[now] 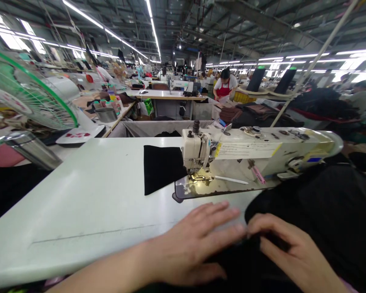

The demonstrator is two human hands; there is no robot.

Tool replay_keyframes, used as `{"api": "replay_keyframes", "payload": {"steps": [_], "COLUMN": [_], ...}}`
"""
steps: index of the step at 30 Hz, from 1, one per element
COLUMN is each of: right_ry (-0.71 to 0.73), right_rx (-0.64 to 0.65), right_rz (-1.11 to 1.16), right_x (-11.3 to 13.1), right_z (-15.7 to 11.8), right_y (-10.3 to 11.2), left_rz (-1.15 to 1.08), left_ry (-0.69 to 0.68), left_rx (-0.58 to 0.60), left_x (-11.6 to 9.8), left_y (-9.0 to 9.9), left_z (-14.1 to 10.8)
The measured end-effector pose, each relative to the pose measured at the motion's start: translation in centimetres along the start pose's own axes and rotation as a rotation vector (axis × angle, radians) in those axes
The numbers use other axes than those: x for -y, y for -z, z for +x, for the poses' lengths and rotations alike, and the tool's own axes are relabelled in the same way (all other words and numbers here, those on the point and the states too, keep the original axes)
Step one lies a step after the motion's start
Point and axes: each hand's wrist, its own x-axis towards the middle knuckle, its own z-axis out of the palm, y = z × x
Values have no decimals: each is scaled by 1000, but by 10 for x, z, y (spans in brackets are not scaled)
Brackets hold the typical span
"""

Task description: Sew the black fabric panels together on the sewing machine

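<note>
A cream sewing machine [247,142] stands on the pale table [88,191], its needle area lit. A black fabric piece [163,167] lies flat left of the needle, its right tip near the presser foot. My left hand [201,240], slightly blurred, is spread palm down over the table's front edge, above dark cloth. My right hand [293,248] has thumb and fingers bent together at the edge of a large black cloth [323,211], which is heaped to the right of the machine and hangs toward me.
A white pen [232,179] and pink-handled snips [258,173] lie on the machine bed. At the left are a green-rimmed fan [27,89] and a steel flask [32,148]. Thread cones [256,79] stand behind the machine. A person in a red apron [225,87] works farther back.
</note>
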Motion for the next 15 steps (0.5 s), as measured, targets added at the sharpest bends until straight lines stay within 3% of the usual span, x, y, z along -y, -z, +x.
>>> {"api": "replay_keyframes", "payload": {"steps": [2,3,4,6,9,12,15], "right_ry": [-85,-116,-131,-144,-115,-39,11], "right_rx": [143,179,172,48,-68,72,106], "right_rz": [232,357,463,606,844,973,746], "right_x": [11,14,17,21,26,26,22], "right_z": [17,26,34,44,44,32,18], "right_y": [-27,-40,-53,-69,-68,-60,-72], "left_rz": [-56,-95,-139,-196,-132,7,121], "left_ry": [-128,-107,-28,262,679,814,837], "left_rx": [-42,-92,-167,-370,-590,-548,-460], "left_x": [-24,-29,-29,-19,5,18,14], "left_y": [2,5,8,20,51,88,113], "left_z": [5,8,10,13,14,13,17]}}
